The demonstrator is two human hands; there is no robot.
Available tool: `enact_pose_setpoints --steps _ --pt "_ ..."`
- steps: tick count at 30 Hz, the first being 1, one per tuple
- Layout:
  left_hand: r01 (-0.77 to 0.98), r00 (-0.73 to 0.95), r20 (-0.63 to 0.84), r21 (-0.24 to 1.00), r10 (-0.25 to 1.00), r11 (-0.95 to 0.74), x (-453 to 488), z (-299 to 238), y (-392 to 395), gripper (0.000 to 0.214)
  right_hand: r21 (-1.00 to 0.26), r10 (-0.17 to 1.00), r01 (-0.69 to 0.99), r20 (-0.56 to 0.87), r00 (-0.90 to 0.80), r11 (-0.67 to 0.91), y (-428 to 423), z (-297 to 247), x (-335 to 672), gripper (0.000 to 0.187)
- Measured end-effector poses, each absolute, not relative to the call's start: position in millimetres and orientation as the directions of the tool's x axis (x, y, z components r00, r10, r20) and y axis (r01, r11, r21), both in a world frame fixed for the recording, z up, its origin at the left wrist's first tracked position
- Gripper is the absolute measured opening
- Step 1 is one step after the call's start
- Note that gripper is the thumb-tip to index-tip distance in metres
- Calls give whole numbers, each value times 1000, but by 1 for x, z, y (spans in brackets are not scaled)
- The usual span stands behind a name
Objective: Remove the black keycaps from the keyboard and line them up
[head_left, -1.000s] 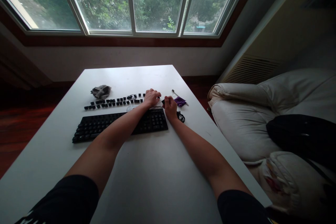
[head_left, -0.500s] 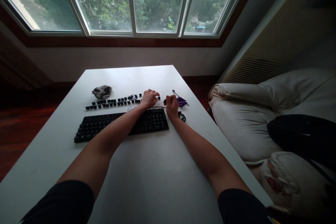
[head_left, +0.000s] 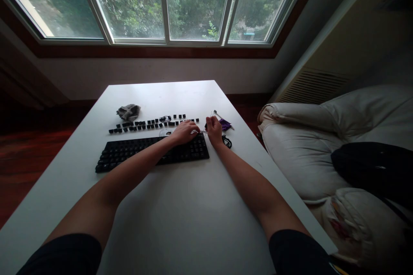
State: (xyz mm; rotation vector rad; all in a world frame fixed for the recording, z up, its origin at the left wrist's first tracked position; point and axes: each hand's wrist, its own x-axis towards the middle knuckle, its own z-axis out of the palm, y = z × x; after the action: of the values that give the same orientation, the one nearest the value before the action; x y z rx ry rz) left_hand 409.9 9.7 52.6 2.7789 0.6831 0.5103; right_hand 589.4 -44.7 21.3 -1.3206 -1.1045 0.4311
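Observation:
A black keyboard [head_left: 121, 154] lies across the white table, its right half partly under my left forearm. My left hand [head_left: 185, 132] is over its upper right part, fingertips pinched together by thin wires; whatever they hold is too small to tell. Close by on the right, my right hand [head_left: 213, 131] is closed in a fist around what looks like a wire keycap puller [head_left: 204, 131], whose thin wires reach toward the left fingers. Several loose black keycaps [head_left: 139, 127] stand in rows behind the keyboard.
Behind the keycaps lies a crumpled grey cloth [head_left: 128, 112]. A clear round lid or dish [head_left: 165, 132] sits at the keyboard's back edge. Right of my hands are a purple cloth [head_left: 226, 124], a thin brush-like stick [head_left: 217, 114] and a coiled black cable [head_left: 227, 142]. A pale sofa [head_left: 290, 154] borders the table.
My left hand has come down and toward me, from the keycap row to the keyboard's upper edge. More keycaps at the right end of the rows now show. The right hand has barely moved.

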Motion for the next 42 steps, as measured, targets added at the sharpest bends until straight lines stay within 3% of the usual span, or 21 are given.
enact_pose_setpoints --steps 7,15,23,27,31,34,42 --pt "428 833 225 315 505 -847 403 53 2 27 -929 874 259 346 342 266 -43 22 591 45" --pt "445 815 247 315 525 -838 403 43 3 24 -746 808 567 546 222 348 -59 31 579 27" --pt "446 809 252 327 531 -833 403 41 3 21 -681 801 622 582 140 386 -65 36 580 12" --pt "446 800 259 346 541 -825 402 41 1 24 -763 821 498 548 160 413 -68 39 577 10" --pt "450 797 252 360 549 -818 402 43 -2 26 -893 850 179 449 276 413 -65 44 573 7" --pt "456 794 241 370 558 -809 400 44 -3 28 -907 877 -33 395 273 419 -61 49 569 8" --pt "527 782 202 289 589 -799 402 55 -16 28 -945 934 -145 250 256 293 -56 55 560 50"
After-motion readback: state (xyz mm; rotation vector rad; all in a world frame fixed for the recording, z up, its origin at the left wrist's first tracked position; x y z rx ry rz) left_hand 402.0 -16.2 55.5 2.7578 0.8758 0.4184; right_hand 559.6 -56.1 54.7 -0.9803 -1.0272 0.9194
